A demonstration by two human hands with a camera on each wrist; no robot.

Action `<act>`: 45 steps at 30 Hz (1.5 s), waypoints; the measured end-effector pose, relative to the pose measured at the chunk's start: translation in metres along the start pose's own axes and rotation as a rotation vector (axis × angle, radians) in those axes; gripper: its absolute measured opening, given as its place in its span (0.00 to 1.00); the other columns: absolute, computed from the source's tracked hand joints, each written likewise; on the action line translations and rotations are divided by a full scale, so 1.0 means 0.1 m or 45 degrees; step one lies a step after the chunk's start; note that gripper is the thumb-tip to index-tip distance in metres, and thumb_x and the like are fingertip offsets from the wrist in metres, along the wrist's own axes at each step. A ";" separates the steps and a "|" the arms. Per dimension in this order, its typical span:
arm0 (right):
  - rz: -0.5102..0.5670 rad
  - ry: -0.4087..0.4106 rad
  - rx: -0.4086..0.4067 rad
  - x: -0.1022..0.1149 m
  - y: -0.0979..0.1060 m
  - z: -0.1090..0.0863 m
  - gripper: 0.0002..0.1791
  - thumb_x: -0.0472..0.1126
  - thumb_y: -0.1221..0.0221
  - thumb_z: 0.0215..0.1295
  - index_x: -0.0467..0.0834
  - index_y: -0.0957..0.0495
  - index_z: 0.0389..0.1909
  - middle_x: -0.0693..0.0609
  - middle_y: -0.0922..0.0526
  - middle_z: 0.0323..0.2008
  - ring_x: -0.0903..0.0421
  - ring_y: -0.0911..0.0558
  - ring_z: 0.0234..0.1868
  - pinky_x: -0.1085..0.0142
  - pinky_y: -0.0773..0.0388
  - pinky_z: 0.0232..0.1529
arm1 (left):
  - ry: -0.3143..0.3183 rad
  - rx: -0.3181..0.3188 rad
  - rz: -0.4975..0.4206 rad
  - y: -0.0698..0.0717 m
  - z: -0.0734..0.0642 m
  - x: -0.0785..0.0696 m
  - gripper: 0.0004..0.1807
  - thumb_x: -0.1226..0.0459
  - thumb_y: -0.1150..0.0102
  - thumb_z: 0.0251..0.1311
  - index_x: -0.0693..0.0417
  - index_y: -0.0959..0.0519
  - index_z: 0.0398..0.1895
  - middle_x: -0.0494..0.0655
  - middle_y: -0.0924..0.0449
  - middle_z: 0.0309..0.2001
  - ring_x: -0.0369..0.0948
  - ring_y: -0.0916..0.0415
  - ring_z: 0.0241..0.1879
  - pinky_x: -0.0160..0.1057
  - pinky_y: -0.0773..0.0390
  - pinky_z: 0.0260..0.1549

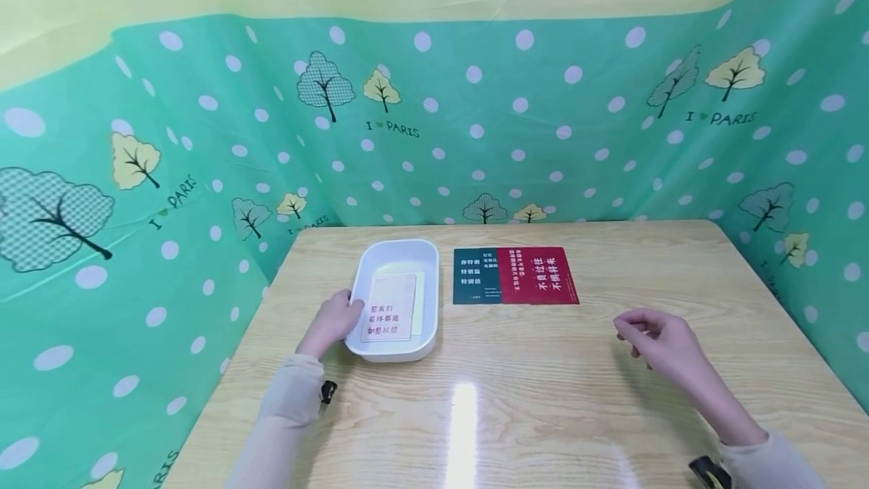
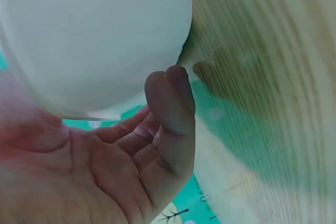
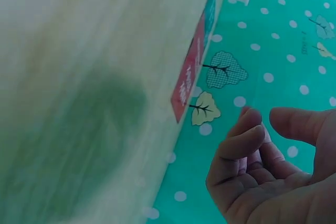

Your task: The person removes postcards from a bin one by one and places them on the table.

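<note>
My left hand (image 1: 336, 321) grips the left rim of a white plastic basin (image 1: 400, 253), thumb over the edge. In the left wrist view, curled fingers (image 2: 170, 114) sit against the basin's outer wall (image 2: 100, 40). A pale pink card (image 1: 390, 306) with red writing lies inside the basin, over another pale sheet. Right of the basin, dark teal cards (image 1: 468, 281) and red cards (image 1: 548, 278) lie side by side, partly overlapping. My right hand (image 1: 658, 339) hovers over the table right of the red cards, fingers loosely bent and holding nothing.
The wooden table (image 1: 529, 368) carries a bright light reflection near its front. A green dotted cloth (image 1: 475, 134) with printed trees hangs behind it and along both sides. Dark wrist devices show below the left hand (image 1: 328, 391) and below the right (image 1: 709, 472).
</note>
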State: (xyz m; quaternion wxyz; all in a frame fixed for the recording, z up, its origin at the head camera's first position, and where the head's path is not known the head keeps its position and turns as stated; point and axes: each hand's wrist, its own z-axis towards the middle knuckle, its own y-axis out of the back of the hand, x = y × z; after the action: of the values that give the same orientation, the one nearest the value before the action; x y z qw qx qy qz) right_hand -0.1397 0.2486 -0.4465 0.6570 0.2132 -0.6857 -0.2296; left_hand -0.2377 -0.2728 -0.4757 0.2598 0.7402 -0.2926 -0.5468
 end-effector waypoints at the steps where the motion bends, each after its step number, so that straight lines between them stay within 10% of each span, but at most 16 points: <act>1: -0.009 -0.004 -0.001 -0.02 0.01 -0.04 0.20 0.46 0.42 0.81 0.31 0.19 0.56 0.44 0.14 0.40 0.52 0.19 0.29 0.63 0.23 0.21 | -0.001 -0.001 0.003 0.00 -0.02 0.00 0.31 0.58 0.59 0.79 0.75 0.38 0.73 0.66 0.19 0.51 0.51 0.18 0.43 0.48 0.15 0.44; 24: -0.027 0.075 0.084 0.59 0.05 -0.41 0.16 0.45 0.39 0.79 0.38 0.16 0.56 0.51 0.14 0.41 0.52 0.18 0.34 0.65 0.20 0.29 | 0.015 -0.141 -0.020 -0.18 -0.12 0.02 0.26 0.61 0.60 0.80 0.73 0.32 0.69 0.58 0.20 0.38 0.47 0.23 0.31 0.42 0.20 0.31; 45: 0.099 0.410 0.245 1.69 -0.79 0.33 0.20 0.39 0.35 0.73 0.39 0.21 0.63 0.49 0.14 0.43 0.53 0.16 0.38 0.60 0.16 0.38 | 0.043 -0.160 0.102 -0.20 -0.07 -0.05 0.26 0.63 0.56 0.80 0.74 0.34 0.71 0.60 0.18 0.42 0.48 0.19 0.34 0.45 0.14 0.37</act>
State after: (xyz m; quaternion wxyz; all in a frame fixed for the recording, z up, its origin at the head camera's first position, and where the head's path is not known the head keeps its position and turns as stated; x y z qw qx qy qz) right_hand -0.1816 0.0863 -0.3588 0.7431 0.2823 -0.5983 -0.1004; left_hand -0.2291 -0.2548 -0.4846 0.3321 0.7193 -0.2827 -0.5407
